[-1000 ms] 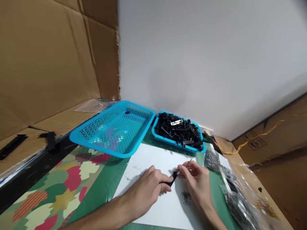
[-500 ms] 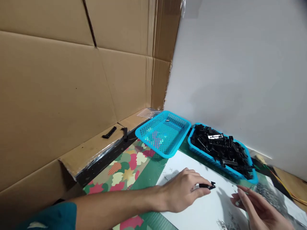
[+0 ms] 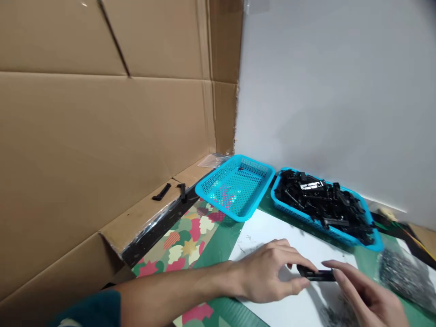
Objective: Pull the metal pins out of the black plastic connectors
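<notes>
My left hand (image 3: 264,272) grips the left end of a slim black plastic part (image 3: 319,275) between thumb and fingers, above a white sheet (image 3: 262,227). At the part's right end, the thumb and forefinger of my right hand (image 3: 373,297) close in a pinch. Whether a small piece is also between those fingertips cannot be made out. Small metal bits (image 3: 335,313) lie heaped on the sheet below my right hand, and a few more are scattered at its left side.
A blue basket (image 3: 347,240) piled with black plastic parts stands at back right. Beside it is another blue basket (image 3: 235,217) with a tiny dark piece inside. A clear bag of small metal pieces (image 3: 405,277) lies at right. Two black parts (image 3: 161,192) rest on the cardboard ledge.
My right hand has come left to the black part, and its fingers now meet the right end. The part is turned and shows more of its length. The view has shifted slightly.
</notes>
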`<state>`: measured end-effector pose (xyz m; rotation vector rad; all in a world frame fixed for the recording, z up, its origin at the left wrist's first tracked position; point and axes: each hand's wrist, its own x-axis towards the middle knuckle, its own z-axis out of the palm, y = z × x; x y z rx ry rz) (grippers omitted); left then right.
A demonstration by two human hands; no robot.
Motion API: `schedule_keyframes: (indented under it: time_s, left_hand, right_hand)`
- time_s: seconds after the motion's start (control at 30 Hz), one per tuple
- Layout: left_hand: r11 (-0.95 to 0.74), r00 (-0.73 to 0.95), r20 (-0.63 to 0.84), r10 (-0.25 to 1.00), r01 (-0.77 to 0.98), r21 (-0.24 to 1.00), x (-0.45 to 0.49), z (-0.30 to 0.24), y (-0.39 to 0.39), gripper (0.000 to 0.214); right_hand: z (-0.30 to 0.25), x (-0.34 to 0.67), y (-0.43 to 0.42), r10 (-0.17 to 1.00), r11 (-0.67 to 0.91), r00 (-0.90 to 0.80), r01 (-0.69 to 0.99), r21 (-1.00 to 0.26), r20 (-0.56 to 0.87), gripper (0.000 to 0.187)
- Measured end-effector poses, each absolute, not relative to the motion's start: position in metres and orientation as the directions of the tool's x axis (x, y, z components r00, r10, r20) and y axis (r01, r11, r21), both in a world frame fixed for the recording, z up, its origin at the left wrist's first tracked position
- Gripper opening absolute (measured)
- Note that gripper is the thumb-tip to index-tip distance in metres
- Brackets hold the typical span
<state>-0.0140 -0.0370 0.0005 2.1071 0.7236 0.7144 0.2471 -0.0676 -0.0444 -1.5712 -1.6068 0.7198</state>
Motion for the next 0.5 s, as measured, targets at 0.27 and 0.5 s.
schedule_keyframes:
  time_s: [0.27, 0.5]
  left_hand:
    - [-0.417, 0.691, 0.139, 0.710, 0.253, 0.873, -0.016, 0.004, -0.017, 0.033]
    - [-0.447, 0.626, 0.163, 0.763, 0.327, 0.833, -0.023, -0.014, -0.002, 0.035]
  right_hand:
    - [-0.005, 0.222, -0.061, 0.994, 0.096, 0.017, 0.377, -0.921, 0.111, 0.028]
    - [-0.018, 0.228, -0.050, 0.995, 0.102, -0.042, 0.319, -0.942, 0.093, 0.021]
